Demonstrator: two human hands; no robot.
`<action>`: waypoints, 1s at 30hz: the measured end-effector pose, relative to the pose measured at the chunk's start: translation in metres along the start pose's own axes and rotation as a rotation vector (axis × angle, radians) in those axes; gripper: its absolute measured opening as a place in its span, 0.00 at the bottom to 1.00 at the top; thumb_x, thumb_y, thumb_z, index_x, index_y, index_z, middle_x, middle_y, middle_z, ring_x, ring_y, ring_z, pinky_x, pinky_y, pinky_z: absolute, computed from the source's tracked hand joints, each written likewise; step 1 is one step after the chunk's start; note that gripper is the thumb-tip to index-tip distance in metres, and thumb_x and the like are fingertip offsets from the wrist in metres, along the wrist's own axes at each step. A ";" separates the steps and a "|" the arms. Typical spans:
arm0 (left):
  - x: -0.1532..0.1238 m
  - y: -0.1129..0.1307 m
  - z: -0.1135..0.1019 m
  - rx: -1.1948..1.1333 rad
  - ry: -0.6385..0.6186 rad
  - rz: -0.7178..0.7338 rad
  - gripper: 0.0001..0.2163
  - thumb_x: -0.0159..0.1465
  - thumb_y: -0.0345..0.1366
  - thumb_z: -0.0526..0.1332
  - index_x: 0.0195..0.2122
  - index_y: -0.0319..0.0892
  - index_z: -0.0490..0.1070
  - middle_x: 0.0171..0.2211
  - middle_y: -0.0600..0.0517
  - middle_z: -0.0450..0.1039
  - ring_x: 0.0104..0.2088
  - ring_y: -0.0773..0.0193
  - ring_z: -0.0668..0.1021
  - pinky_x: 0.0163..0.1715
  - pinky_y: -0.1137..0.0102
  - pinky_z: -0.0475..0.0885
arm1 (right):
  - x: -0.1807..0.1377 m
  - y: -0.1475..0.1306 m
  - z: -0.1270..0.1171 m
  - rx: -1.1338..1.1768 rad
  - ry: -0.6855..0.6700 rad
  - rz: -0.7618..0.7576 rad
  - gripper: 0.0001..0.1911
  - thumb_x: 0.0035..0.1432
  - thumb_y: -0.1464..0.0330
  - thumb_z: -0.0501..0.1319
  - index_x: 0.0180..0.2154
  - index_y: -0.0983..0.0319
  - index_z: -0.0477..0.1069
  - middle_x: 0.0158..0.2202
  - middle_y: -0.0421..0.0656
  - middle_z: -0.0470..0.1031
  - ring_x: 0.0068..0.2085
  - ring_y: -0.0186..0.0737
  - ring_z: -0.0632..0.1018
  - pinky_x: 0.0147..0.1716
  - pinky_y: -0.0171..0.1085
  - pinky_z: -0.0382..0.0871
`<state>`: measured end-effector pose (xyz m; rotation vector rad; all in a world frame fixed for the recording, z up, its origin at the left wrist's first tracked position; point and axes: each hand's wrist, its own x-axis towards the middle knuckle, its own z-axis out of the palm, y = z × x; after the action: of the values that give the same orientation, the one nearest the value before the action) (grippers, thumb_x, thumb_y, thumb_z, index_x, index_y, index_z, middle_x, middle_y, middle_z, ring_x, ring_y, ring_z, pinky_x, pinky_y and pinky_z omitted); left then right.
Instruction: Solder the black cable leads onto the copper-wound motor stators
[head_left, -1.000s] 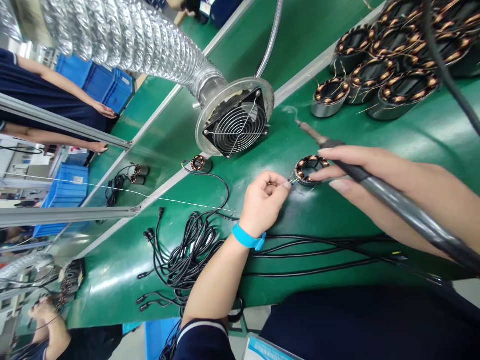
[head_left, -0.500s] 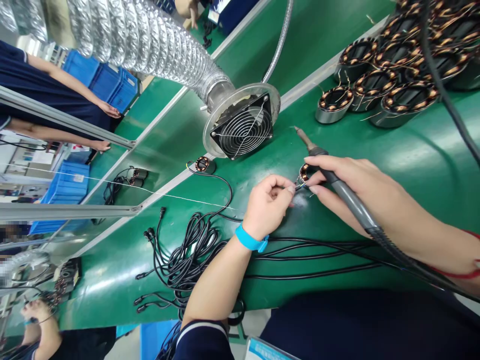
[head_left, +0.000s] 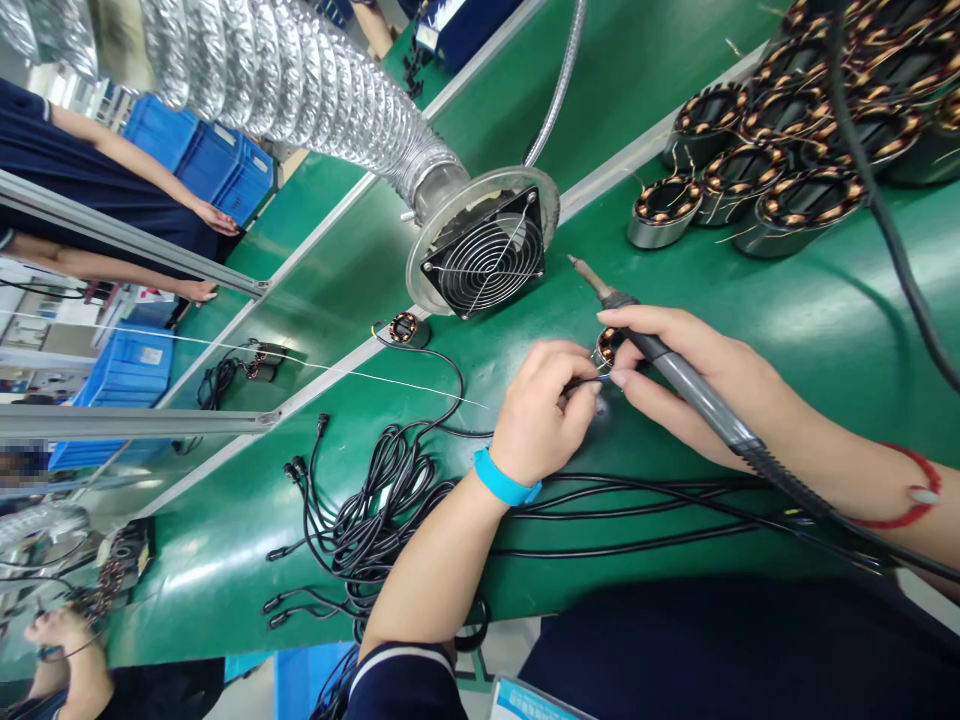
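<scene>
My left hand (head_left: 541, 408), a blue band at its wrist, is closed on the end of a black cable (head_left: 471, 433) whose thin wires point right. In my right hand (head_left: 712, 365) a soldering iron (head_left: 686, 385) lies between thumb and palm, its bare tip (head_left: 581, 268) aimed up and left, away from the wires. The thumb and fingertips of that hand are at a small copper-wound stator (head_left: 609, 342) and the wire ends. Its lower part is hidden behind the fingers. Whether the wires touch each other I cannot tell.
A round fume extractor fan (head_left: 491, 262) hangs ahead. Many stators (head_left: 666, 208) stand at the upper right. Coiled black cables (head_left: 390, 500) lie at left, and a stator (head_left: 407, 328) with its cable stands below the fan. A thin solder strand (head_left: 405, 382) crosses leftward. Co-workers' hands (head_left: 214, 218) appear beyond.
My left hand has rolled over, its fingers now curled further across the cable end. The right thumb and fingertips have come closer to the wires; the iron's tip has shifted slightly left.
</scene>
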<state>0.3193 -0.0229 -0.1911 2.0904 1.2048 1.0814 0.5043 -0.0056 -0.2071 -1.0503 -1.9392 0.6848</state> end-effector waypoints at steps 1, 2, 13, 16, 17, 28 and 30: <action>0.000 0.000 0.000 0.008 0.004 -0.003 0.04 0.65 0.27 0.60 0.34 0.42 0.69 0.39 0.46 0.76 0.42 0.61 0.78 0.43 0.65 0.74 | -0.001 0.002 -0.001 -0.002 -0.010 0.011 0.18 0.68 0.66 0.55 0.58 0.58 0.67 0.43 0.43 0.78 0.45 0.42 0.80 0.50 0.42 0.75; 0.000 0.000 0.001 0.013 0.007 -0.017 0.05 0.66 0.27 0.59 0.33 0.42 0.69 0.38 0.47 0.76 0.42 0.61 0.77 0.42 0.65 0.73 | -0.002 0.005 -0.002 -0.009 -0.017 0.007 0.18 0.68 0.66 0.55 0.58 0.57 0.67 0.43 0.43 0.78 0.45 0.43 0.80 0.50 0.43 0.74; 0.002 -0.003 0.003 -0.097 0.048 -0.277 0.05 0.61 0.27 0.60 0.29 0.41 0.71 0.36 0.48 0.75 0.37 0.65 0.75 0.36 0.71 0.71 | 0.012 0.020 -0.007 -0.226 -0.079 -0.289 0.17 0.72 0.68 0.53 0.60 0.60 0.66 0.39 0.42 0.77 0.36 0.42 0.75 0.39 0.42 0.69; 0.003 -0.005 0.003 -0.154 0.076 -0.323 0.04 0.60 0.27 0.61 0.28 0.40 0.72 0.34 0.49 0.75 0.35 0.66 0.75 0.34 0.72 0.71 | 0.018 0.022 -0.003 -0.247 -0.070 -0.235 0.19 0.72 0.67 0.52 0.61 0.60 0.65 0.42 0.44 0.78 0.39 0.44 0.75 0.42 0.44 0.69; 0.004 -0.006 0.003 -0.175 0.080 -0.337 0.04 0.59 0.28 0.61 0.28 0.40 0.72 0.34 0.49 0.75 0.35 0.66 0.75 0.34 0.73 0.71 | 0.018 0.023 -0.002 -0.247 -0.084 -0.224 0.19 0.71 0.66 0.52 0.61 0.59 0.65 0.42 0.44 0.78 0.40 0.44 0.76 0.42 0.45 0.69; 0.002 0.005 0.008 -0.223 0.057 -0.336 0.04 0.60 0.27 0.61 0.28 0.39 0.72 0.34 0.49 0.75 0.33 0.68 0.75 0.33 0.74 0.70 | -0.018 -0.008 -0.039 -0.265 0.066 -0.133 0.14 0.74 0.65 0.56 0.57 0.59 0.69 0.47 0.43 0.80 0.43 0.36 0.81 0.44 0.34 0.73; 0.002 0.007 0.009 -0.200 0.056 -0.316 0.04 0.59 0.27 0.61 0.27 0.39 0.72 0.34 0.49 0.75 0.33 0.68 0.74 0.32 0.74 0.70 | -0.034 -0.007 -0.038 -0.186 0.119 -0.094 0.12 0.73 0.62 0.57 0.53 0.60 0.71 0.46 0.44 0.80 0.42 0.35 0.81 0.44 0.32 0.75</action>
<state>0.3307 -0.0249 -0.1905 1.6640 1.3397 1.0685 0.5448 -0.0348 -0.1950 -1.0784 -1.9624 0.3866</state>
